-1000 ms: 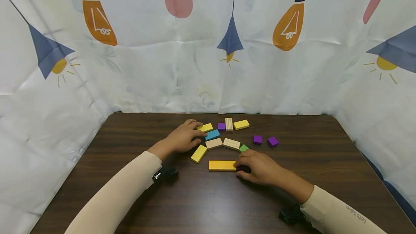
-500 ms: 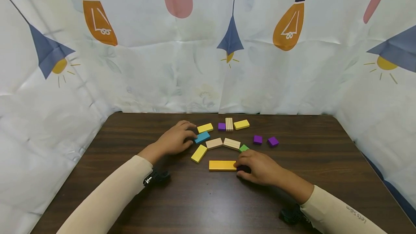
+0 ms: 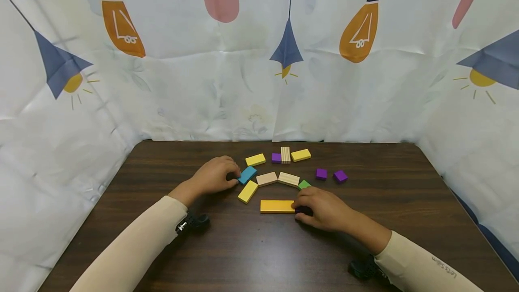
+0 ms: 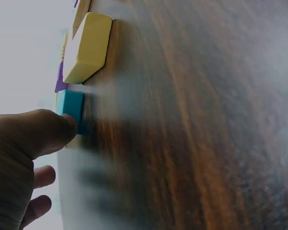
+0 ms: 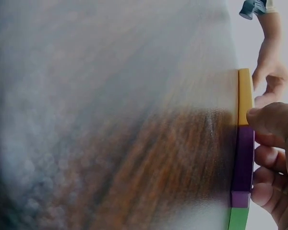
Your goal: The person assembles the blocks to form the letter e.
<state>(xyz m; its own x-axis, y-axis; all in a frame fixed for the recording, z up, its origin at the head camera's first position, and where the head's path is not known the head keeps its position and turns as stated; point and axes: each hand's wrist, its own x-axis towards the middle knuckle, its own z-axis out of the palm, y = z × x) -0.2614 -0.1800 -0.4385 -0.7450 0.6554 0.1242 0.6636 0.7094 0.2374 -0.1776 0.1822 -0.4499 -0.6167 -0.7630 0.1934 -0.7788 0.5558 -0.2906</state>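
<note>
My left hand [image 3: 215, 175] pinches the left end of a blue block [image 3: 247, 175]. In the left wrist view the thumb lies against the near face of that block, and a yellow block [image 3: 248, 192] stands just beyond it. On the right, my right hand [image 3: 326, 208] holds a dark purple block [image 5: 243, 158], its thumb tip at the seam where this block meets an orange block [image 3: 277, 207]. From above, the hand hides most of the purple block. A green block [image 3: 304, 184] peeks out behind the right fingers.
Two plain wooden blocks [image 3: 289, 179] lie angled behind the orange one. Farther back are a yellow block [image 3: 255, 160], a small purple block [image 3: 276, 158], an upright plain block [image 3: 285, 155] and another yellow one [image 3: 301, 155]. Two purple cubes [image 3: 340, 176] sit to the right.
The blue block has come left and nearer with my left hand, away from the plain wooden block, and is turned more steeply. My right hand stays in place.
</note>
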